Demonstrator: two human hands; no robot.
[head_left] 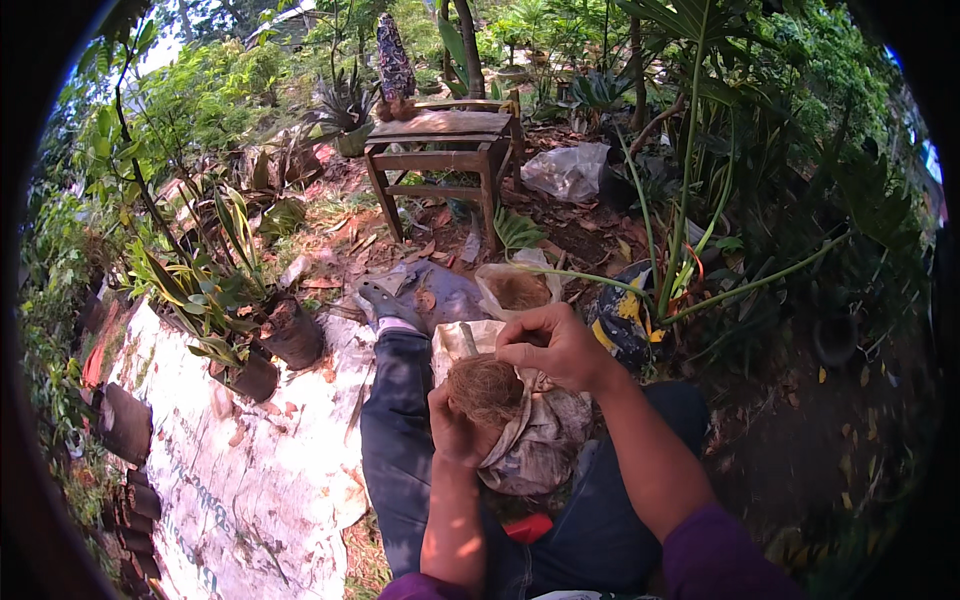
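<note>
My left hand is wrapped round a rounded clump of brown coconut fibre, holding it over my lap. Just above and to the right of the clump, my right hand is closed in a pinch; whatever may be between its fingertips is too small to make out. Under the clump lies a crumpled, dirty whitish sack, spread between my legs. A pale upright piece shows behind the clump, its kind unclear.
Ahead stands a wooden chair bearing a dark patterned object with brown fibre. A bag of brown fibre sits beyond my hands. Potted plants and a white sheet are at left; long-stemmed leafy plants crowd the right.
</note>
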